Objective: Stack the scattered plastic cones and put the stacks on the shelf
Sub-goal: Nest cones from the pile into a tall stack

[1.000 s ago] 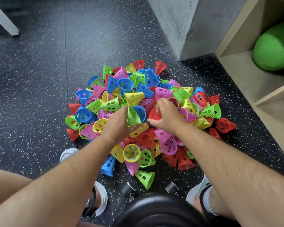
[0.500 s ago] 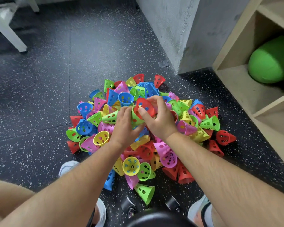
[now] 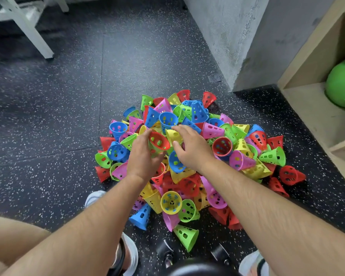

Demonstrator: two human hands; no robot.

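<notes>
Speckled dark floor (image 3: pixel 48 116), wooden shelf (image 3: pixel 315 120) right; left hand (image 3: pixel 142 158) grips red cone (image 3: pixel 159 140), right hand (image 3: pixel 195 152) fingers (image 3: pixel 184 129) spread.

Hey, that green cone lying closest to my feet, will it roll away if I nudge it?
The green cone lies on its side and tapers, so it would probably roll in a curve, not far. Its thin, holed plastic wall suggests it is light and stiff.
</notes>
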